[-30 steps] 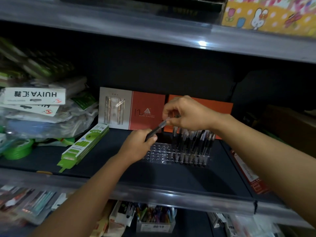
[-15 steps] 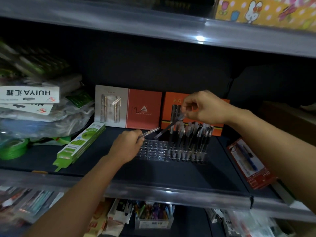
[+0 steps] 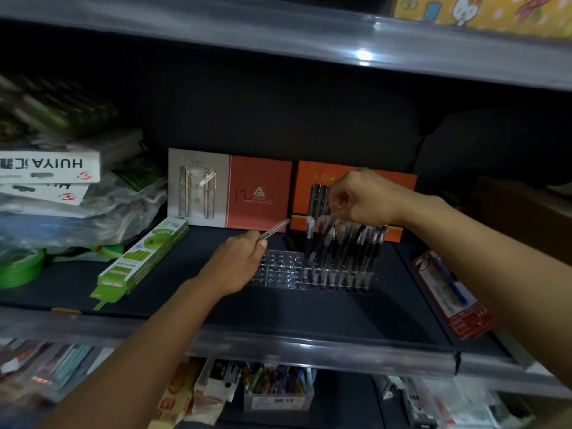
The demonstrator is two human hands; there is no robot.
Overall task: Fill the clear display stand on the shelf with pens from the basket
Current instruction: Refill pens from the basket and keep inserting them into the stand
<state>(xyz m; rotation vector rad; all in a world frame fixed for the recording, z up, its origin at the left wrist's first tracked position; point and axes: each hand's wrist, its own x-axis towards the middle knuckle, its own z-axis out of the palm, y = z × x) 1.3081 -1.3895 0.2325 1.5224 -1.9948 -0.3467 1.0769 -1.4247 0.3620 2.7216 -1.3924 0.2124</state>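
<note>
At the far left of your shelf (image 3: 309,314) lie a roll of green tape (image 3: 18,269) and bagged stock under white HUIYA boxes (image 3: 46,165). Beside them a long green box (image 3: 140,260) lies slanted on the shelf. Behind it a grey and red pen gift box (image 3: 229,188) stands upright against the back.

Your left hand (image 3: 236,263) has its fingers curled round a clear-barrelled pen (image 3: 274,229), whose free end points up and right, over the left edge of the clear display stand (image 3: 278,270). The stand's left holes are bare; its right half holds a cluster of black pens (image 3: 349,252) standing upright.

Your right hand (image 3: 363,196) is above that cluster, pinching the top of another pen (image 3: 325,239) that leans down to the left into the stand. An orange box (image 3: 399,184) stands behind this hand. At the far right a red blister pack (image 3: 452,295) lies flat on the shelf.
</note>
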